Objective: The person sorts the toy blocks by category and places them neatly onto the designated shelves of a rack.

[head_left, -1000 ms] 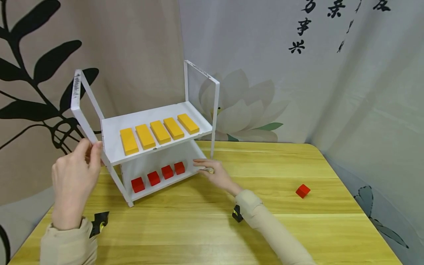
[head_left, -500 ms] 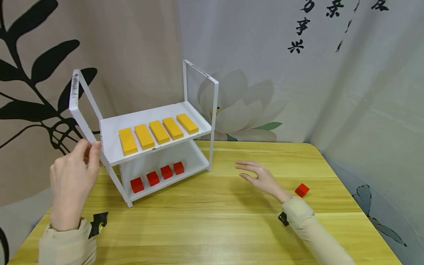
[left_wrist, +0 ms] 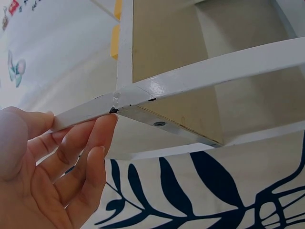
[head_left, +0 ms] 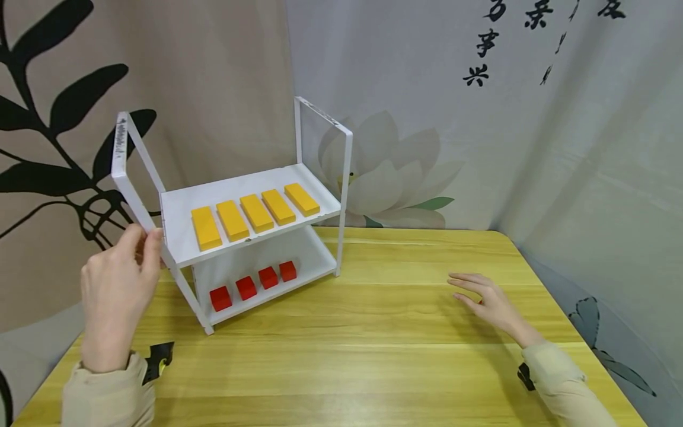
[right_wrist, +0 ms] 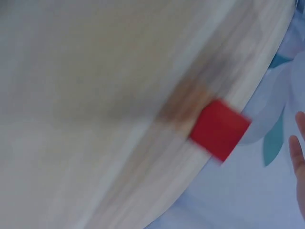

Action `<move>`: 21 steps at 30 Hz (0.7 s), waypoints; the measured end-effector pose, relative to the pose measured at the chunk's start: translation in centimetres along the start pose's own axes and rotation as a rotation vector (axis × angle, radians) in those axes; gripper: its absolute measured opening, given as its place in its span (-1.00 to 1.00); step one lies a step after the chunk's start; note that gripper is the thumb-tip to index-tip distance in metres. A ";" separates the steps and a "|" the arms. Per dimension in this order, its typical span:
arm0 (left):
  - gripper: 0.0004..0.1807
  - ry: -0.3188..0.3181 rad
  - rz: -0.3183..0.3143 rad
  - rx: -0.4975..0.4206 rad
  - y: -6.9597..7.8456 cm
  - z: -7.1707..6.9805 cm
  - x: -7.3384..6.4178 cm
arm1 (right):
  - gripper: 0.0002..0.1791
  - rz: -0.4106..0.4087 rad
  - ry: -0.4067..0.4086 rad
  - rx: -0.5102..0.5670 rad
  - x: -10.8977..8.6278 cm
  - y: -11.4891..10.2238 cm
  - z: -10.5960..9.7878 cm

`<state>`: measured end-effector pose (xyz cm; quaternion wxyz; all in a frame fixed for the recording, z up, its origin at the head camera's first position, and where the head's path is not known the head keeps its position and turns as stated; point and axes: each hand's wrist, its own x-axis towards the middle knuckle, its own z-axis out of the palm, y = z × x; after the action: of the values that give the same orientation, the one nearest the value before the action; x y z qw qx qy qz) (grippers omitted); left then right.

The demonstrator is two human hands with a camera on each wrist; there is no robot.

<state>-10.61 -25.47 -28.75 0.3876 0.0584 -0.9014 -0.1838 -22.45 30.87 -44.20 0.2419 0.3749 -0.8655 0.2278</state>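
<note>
My left hand (head_left: 118, 287) pinches the front left post of a white two-tier rack (head_left: 178, 231) between thumb and fingers; the left wrist view shows the fingertips (left_wrist: 106, 125) under the frame. Several yellow blocks (head_left: 256, 213) lie in a row on the rack's upper shelf. On the lower shelf, several red cubes (head_left: 246, 287) form another row. My right hand (head_left: 493, 307) hovers at the table's right side, fingers extended and nothing held. A single red cube (right_wrist: 220, 130) sits on the table close to it, almost wholly hidden behind the hand in the head view.
The wooden table (head_left: 373, 356) has its right edge just beyond my right hand. Behind it hang curtains (head_left: 405, 118) printed with leaves, a flower and dark characters. The rack's right end frame (head_left: 345, 172) rises above the shelves.
My right hand has moved right, from the rack's lower right corner across the table to the lone red cube. My left hand keeps its hold on the post, and the rack stays put.
</note>
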 end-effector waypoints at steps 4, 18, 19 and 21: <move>-0.63 0.007 0.004 -0.002 0.0 0.1 0.0 | -0.44 0.047 -0.004 -0.044 -1.8 1.0 -1.1; -0.62 0.020 0.016 -0.007 0.1 0.0 0.0 | -0.55 0.195 -0.121 -0.122 -5.7 2.9 -3.0; -0.62 0.019 0.016 -0.007 0.1 0.0 0.0 | -0.56 0.198 -0.124 -0.126 -5.8 2.9 -3.0; -0.62 0.018 0.017 -0.007 0.1 0.0 0.0 | -0.58 0.195 -0.123 -0.133 -5.9 3.1 -2.9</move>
<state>-10.64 -25.41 -28.72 0.3975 0.0512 -0.8977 -0.1831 -20.50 37.62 -46.04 0.1893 0.2855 -0.9242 0.1688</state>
